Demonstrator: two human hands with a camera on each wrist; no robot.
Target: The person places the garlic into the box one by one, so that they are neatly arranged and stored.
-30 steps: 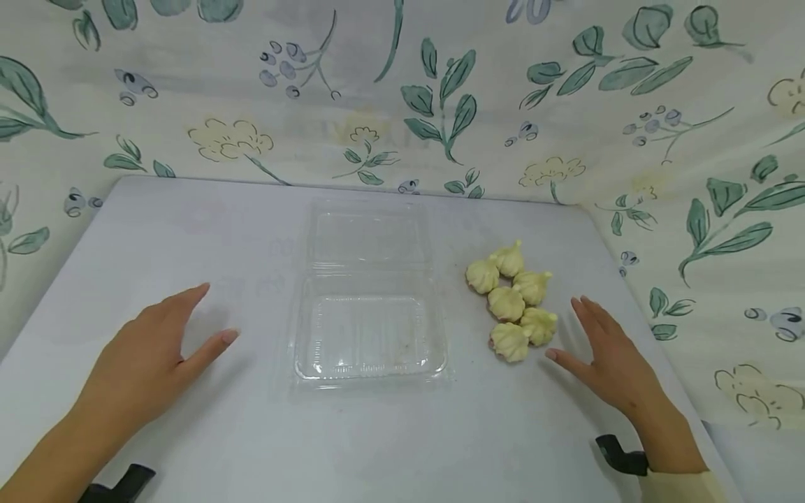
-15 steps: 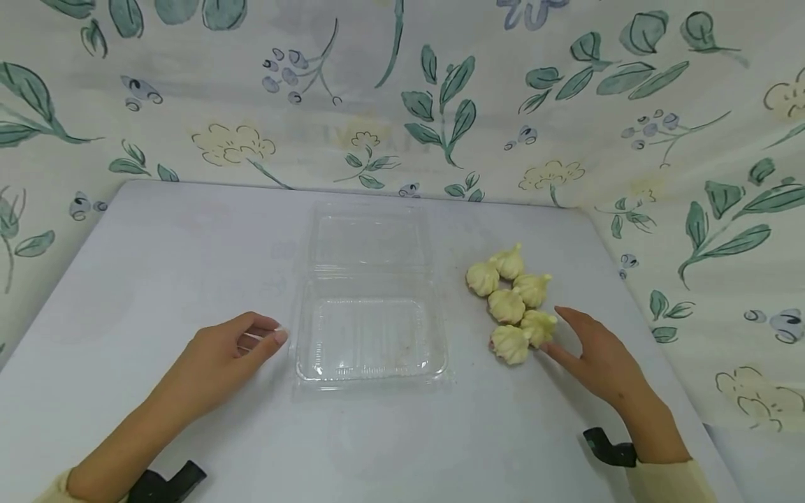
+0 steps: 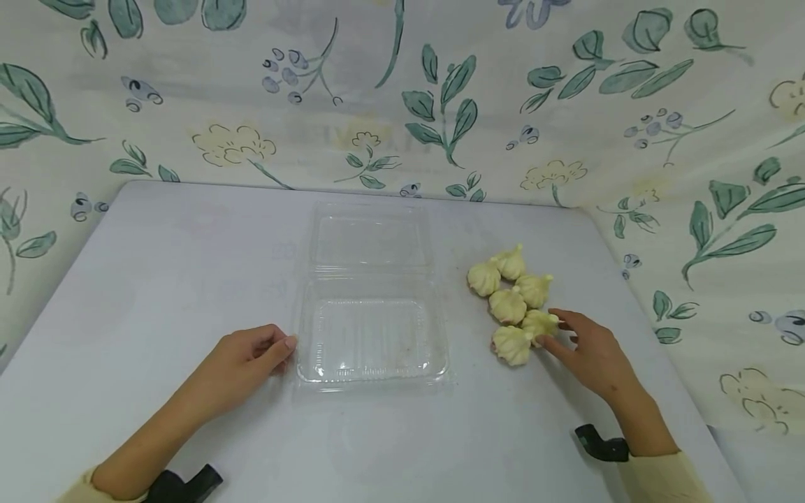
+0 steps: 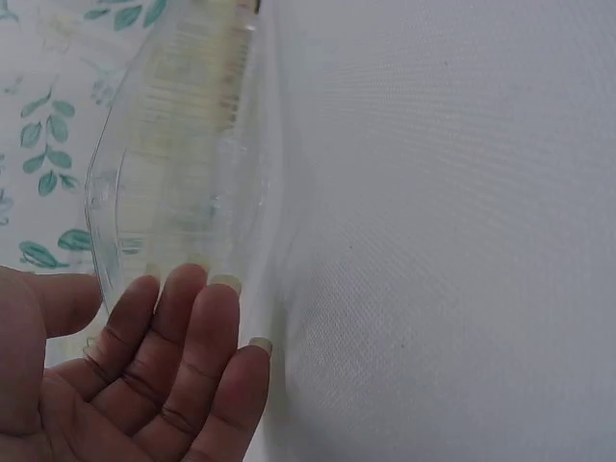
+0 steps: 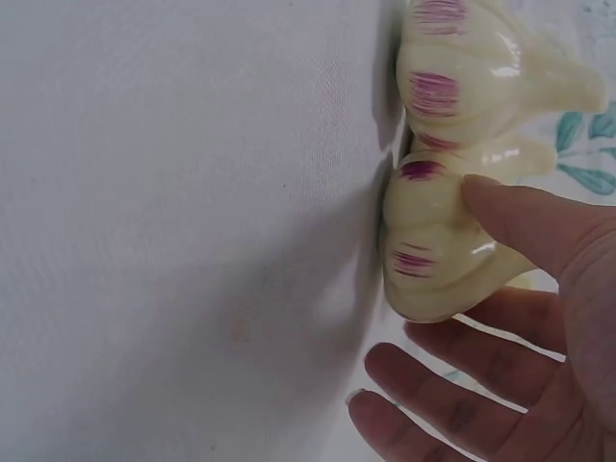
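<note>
A clear plastic clamshell container [image 3: 371, 335] lies opened out on the table, its lid [image 3: 371, 241] folded back toward the wall. My left hand [image 3: 254, 363] pinches the container's left rim, the thumb on one side and curled fingers on the other in the left wrist view. To the right of the container sits a cluster of several pale yellow garlic bulbs [image 3: 506, 306] with purple streaks near their bases. My right hand [image 3: 588, 353] holds the nearest right garlic bulb [image 5: 428, 241] between thumb and forefinger; the other fingers extend below it. Another bulb [image 5: 462, 67] touches it.
The white table [image 3: 377, 447] ends at a back edge against a hanging cloth [image 3: 365, 98] printed with leaves and flowers, which also runs along the right side. A black strap mount [image 3: 600, 443] sits on each wrist.
My left hand has moved right to the container's rim, its fingers drawing together. My right hand has shifted slightly left and closed its thumb and forefinger on a garlic bulb.
</note>
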